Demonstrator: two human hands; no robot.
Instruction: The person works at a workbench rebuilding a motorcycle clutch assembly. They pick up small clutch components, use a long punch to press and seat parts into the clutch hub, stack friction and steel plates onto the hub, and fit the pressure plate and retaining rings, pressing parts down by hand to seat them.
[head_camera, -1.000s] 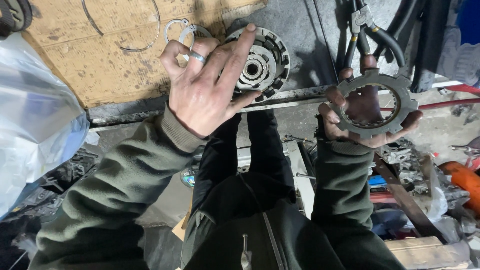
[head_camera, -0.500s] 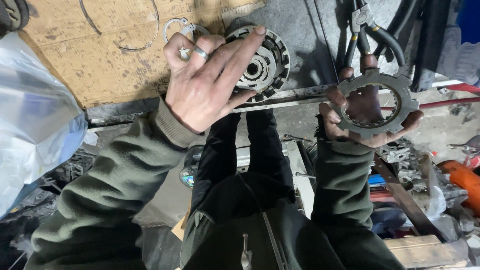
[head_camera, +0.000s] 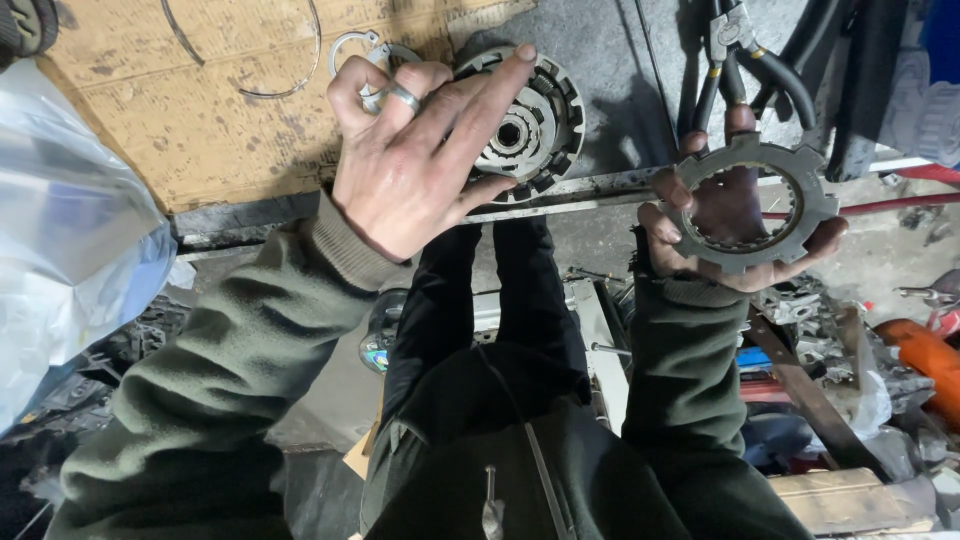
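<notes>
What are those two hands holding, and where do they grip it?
The right hand cradles a notched metal ring by its outer rim. The left hand rests on a round clutch hub, a small ring on its fingers.

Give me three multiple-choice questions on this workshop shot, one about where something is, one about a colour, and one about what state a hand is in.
1. Where does the round clutch hub lie?
A. On the grey surface beside the cardboard sheet
B. Inside the plastic bag
C. In the right palm

2. What colour are the person's sleeves?
A. Bright red
B. Dark olive green
C. White

3. How does the right hand stand?
A. Empty and flat
B. Closed in a fist on pliers
C. Palm up, holding a notched metal ring

Answers: 1 A, the hub sits on grey just right of the cardboard, under the left hand. 2 B, both sleeves are olive. 3 C, the ring rests on its open fingers.
</notes>
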